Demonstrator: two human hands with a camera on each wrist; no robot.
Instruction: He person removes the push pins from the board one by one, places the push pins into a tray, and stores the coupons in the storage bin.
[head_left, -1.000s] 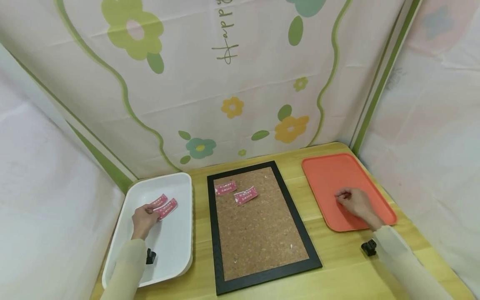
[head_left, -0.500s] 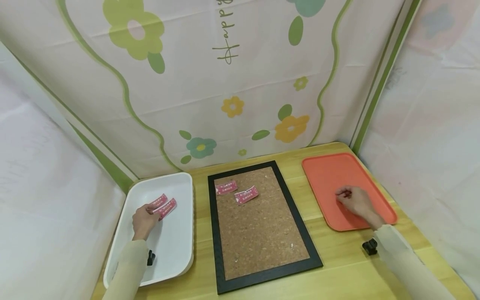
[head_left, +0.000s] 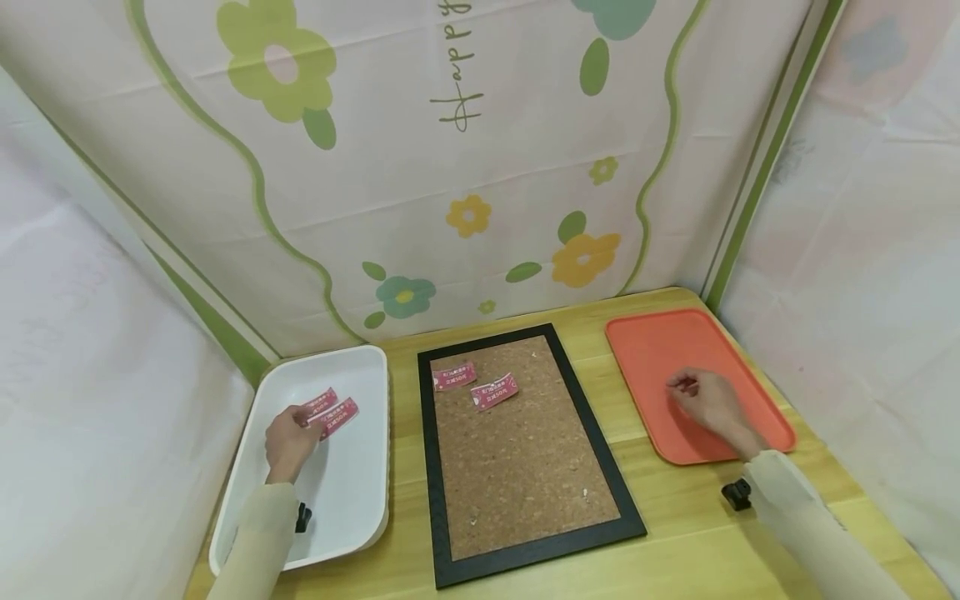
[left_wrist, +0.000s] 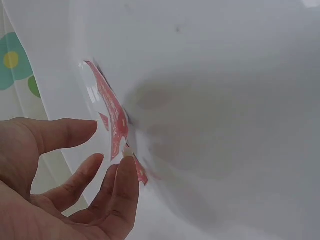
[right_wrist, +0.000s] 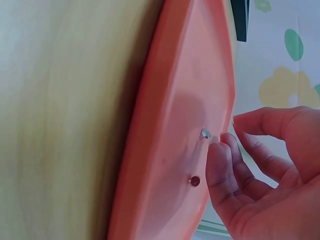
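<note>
Left hand (head_left: 288,442) down in the white tub (head_left: 352,492), beside two pink tickets: upper ticket (head_left: 321,403) and lower ticket (head_left: 341,417); both extend past its fingertips toward the cork board (head_left: 517,467), long axes slanting away from the person and rightward, near ends partly behind the fingers; left hand much the nearer to them; its fingers half curled, a gap showing ahead of the thumb; one fingertip right at a ticket's edge, but I see no pinch, and cannot tell contact from mere nearness.

Right hand (head_left: 708,404) over the red tray (head_left: 652,350), board between the two hands; fingers loosely bent, tips apart, nothing seen in them; silver tack (right_wrist: 205,134) just beside the tips, touching or not I cannot tell; brown tack (right_wrist: 195,181) on the tray too, near the silver one; both clearly this hand's side.

Two more tickets, the far-left ticket (head_left: 454,377) and its neighbour (head_left: 495,392), lie on the board's far end; all on the bench (head_left: 675,517).

Against half a second ago: very little changed; view slid slightly; both hands keep their places; lower ticket's far tip perhaps reaches a shade farther toward the board.
</note>
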